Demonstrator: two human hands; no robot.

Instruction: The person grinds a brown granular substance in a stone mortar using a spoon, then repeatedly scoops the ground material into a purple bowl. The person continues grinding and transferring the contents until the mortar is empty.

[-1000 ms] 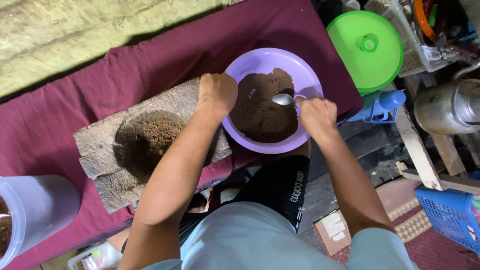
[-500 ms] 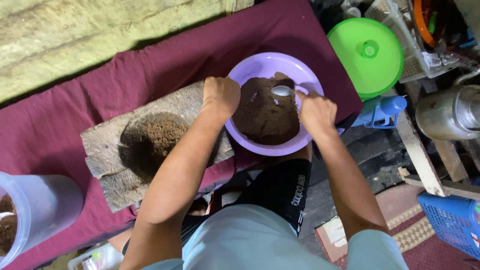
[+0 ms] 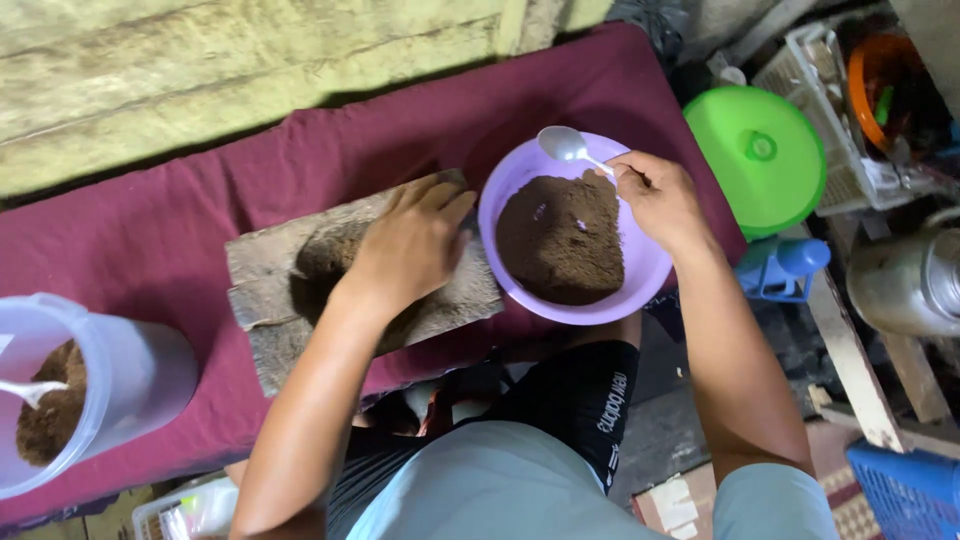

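Note:
A purple bowl point(image 3: 516, 172) heaped with dark brown powder point(image 3: 560, 238) sits on a maroon cloth point(image 3: 150, 230). My right hand point(image 3: 655, 198) holds a metal spoon point(image 3: 562, 144) whose empty scoop hangs over the bowl's far rim. My left hand point(image 3: 412, 243) lies fingers apart on a grey stone slab point(image 3: 262, 262) left of the bowl, covering part of the brown powder in the slab's hollow point(image 3: 320, 255).
A clear plastic jar point(image 3: 95, 385) with brown powder and a spoon stands at the left. A green lid point(image 3: 765, 155), a blue object point(image 3: 785, 268), a metal kettle point(image 3: 915, 280) and a white basket point(image 3: 835, 90) crowd the right. A yellowish plank wall point(image 3: 200, 70) runs behind.
My left hand has moved off the bowl's rim onto the stone slab. My right hand has lifted the spoon from the powder toward the bowl's far edge.

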